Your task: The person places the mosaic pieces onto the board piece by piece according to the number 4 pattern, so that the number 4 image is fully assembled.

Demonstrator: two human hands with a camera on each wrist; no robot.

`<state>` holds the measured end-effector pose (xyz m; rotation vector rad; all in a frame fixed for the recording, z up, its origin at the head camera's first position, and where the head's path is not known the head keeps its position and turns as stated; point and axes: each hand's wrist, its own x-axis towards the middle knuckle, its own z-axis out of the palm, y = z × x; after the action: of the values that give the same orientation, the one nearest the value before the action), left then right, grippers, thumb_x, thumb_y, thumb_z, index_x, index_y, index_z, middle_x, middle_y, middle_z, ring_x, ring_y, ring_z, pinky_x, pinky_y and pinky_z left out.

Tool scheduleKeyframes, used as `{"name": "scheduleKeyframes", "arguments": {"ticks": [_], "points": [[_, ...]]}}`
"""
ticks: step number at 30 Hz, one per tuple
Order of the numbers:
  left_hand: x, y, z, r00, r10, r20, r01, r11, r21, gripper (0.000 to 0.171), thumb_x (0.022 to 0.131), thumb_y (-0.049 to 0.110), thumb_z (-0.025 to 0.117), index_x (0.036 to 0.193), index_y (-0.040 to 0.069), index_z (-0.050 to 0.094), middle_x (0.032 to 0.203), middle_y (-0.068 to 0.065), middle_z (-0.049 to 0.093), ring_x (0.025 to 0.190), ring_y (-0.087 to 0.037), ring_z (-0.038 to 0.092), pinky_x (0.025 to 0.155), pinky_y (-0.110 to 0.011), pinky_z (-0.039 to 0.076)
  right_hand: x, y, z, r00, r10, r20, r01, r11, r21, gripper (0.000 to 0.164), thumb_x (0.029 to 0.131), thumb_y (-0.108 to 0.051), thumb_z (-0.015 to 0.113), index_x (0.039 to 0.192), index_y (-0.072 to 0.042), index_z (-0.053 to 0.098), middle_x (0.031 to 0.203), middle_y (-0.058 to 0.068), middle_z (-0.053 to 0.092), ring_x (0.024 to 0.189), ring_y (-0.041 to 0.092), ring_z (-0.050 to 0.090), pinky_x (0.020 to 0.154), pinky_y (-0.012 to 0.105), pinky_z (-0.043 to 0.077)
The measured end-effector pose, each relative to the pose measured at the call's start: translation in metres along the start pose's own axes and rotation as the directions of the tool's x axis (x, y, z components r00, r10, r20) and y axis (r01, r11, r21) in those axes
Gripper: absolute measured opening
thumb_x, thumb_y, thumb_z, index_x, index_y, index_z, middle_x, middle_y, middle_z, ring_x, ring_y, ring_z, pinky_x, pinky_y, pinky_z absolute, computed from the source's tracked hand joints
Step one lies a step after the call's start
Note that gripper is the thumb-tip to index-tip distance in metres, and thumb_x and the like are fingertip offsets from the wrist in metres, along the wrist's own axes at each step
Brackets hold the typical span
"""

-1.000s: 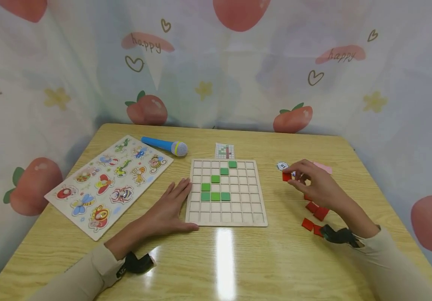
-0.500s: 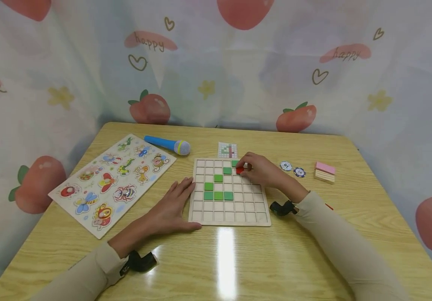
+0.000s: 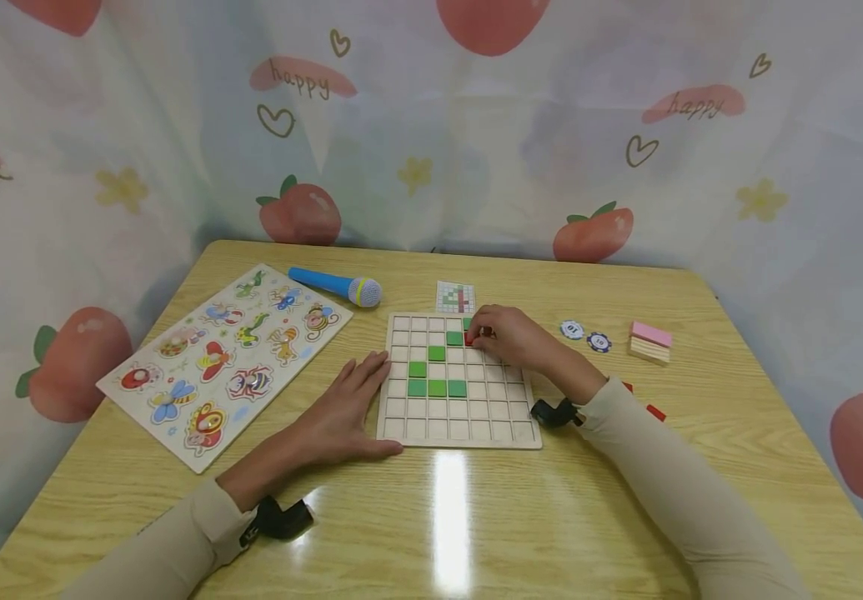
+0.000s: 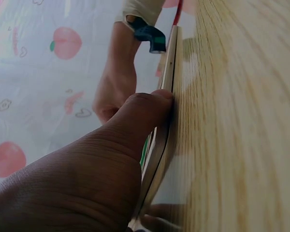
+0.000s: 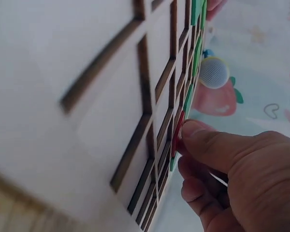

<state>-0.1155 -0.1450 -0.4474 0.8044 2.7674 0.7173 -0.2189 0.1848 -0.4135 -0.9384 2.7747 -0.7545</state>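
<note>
A wooden grid board lies at the table's middle with several green tiles set in its squares. My right hand is over its upper right part, thumb and fingers pinching a red tile at a square just below the topmost green tile. In the right wrist view the tile stands slightly tilted against the grid. My left hand rests at the board's left edge, fingers extended along the side. Its thumb presses the near left corner.
A small pattern card lies behind the board. To the left are an insect puzzle board and a blue toy microphone. At right lie two poker chips, a stack of pink and cream blocks and red tiles, partly behind the right sleeve.
My right hand has carried the red tile from the right side of the table leftward onto the board, then a little further left into the column of the topmost green tile. The left hand stays put.
</note>
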Motion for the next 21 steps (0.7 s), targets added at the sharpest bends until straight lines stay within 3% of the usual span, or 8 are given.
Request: {"name": "scheduleKeyframes", "arguments": {"ticks": [3, 7, 10, 13, 17, 21], "points": [[0.0, 0.0, 0.0, 1.0, -0.003, 0.002, 0.003, 1.0, -0.005, 0.128, 0.077, 0.065, 0.087, 0.17, 0.005, 0.023, 0.181, -0.011, 0.016, 0.169, -0.036, 0.014, 0.14, -0.055, 0.011, -0.008, -0.001, -0.004, 1.0, -0.014, 0.006, 0.014, 0.999, -0.04, 0.018, 0.103, -0.007, 0.069, 0.118, -0.009, 0.078, 0.125, 0.011, 0.073, 0.116, 0.029, 0.069, 0.094, 0.046, 0.061], [0.001, 0.0, 0.001, 1.0, -0.005, 0.01, 0.006, 1.0, -0.014, 0.128, 0.077, 0.066, 0.087, 0.17, 0.005, 0.023, 0.181, -0.011, 0.016, 0.169, -0.036, 0.013, 0.14, -0.055, 0.01, -0.038, -0.003, -0.014, 0.995, -0.037, -0.092, 0.032, 0.998, -0.048, 0.022, 0.103, -0.006, 0.069, 0.123, -0.009, 0.077, 0.126, 0.009, 0.074, 0.107, 0.024, 0.069, 0.087, 0.04, 0.061], [0.001, 0.0, 0.0, 1.0, 0.001, 0.011, -0.001, 1.0, -0.007, 0.128, 0.078, 0.066, 0.086, 0.171, 0.005, 0.023, 0.181, -0.011, 0.016, 0.169, -0.036, 0.013, 0.139, -0.056, 0.011, -0.075, -0.002, -0.024, 0.972, -0.044, -0.231, 0.04, 0.999, -0.023, 0.023, 0.1, -0.005, 0.073, 0.121, -0.014, 0.078, 0.118, 0.005, 0.075, 0.093, 0.013, 0.064, 0.077, 0.027, 0.058], [0.0, 0.0, -0.003, 1.0, 0.001, 0.002, -0.001, 1.0, 0.0, 0.127, 0.078, 0.066, 0.086, 0.171, 0.006, 0.023, 0.181, -0.01, 0.016, 0.169, -0.035, 0.014, 0.139, -0.057, 0.012, -0.113, 0.001, -0.032, 0.943, -0.045, -0.329, 0.044, 0.999, -0.009, 0.03, 0.097, -0.001, 0.075, 0.12, -0.02, 0.077, 0.111, 0.0, 0.075, 0.089, 0.004, 0.061, 0.075, 0.016, 0.054], [0.0, -0.001, -0.004, 1.0, -0.005, -0.005, 0.005, 1.0, -0.001, 0.126, 0.078, 0.068, 0.085, 0.171, 0.008, 0.023, 0.181, -0.009, 0.016, 0.169, -0.033, 0.013, 0.138, -0.058, 0.014, -0.163, 0.005, -0.036, 0.925, -0.009, -0.38, 0.005, 1.0, -0.014, 0.038, 0.092, 0.004, 0.078, 0.121, -0.021, 0.076, 0.108, -0.002, 0.073, 0.086, -0.001, 0.059, 0.074, 0.01, 0.052], [-0.001, -0.001, -0.001, 1.0, 0.0, 0.009, 0.0, 1.0, -0.003, 0.127, 0.079, 0.071, 0.083, 0.171, 0.009, 0.022, 0.181, -0.008, 0.014, 0.169, -0.034, 0.012, 0.138, -0.059, 0.014, -0.215, 0.01, -0.027, 0.911, 0.084, -0.403, -0.096, 0.995, -0.009, 0.037, 0.091, 0.003, 0.079, 0.12, -0.019, 0.076, 0.105, -0.005, 0.071, 0.081, -0.002, 0.058, 0.068, 0.01, 0.049]]}}
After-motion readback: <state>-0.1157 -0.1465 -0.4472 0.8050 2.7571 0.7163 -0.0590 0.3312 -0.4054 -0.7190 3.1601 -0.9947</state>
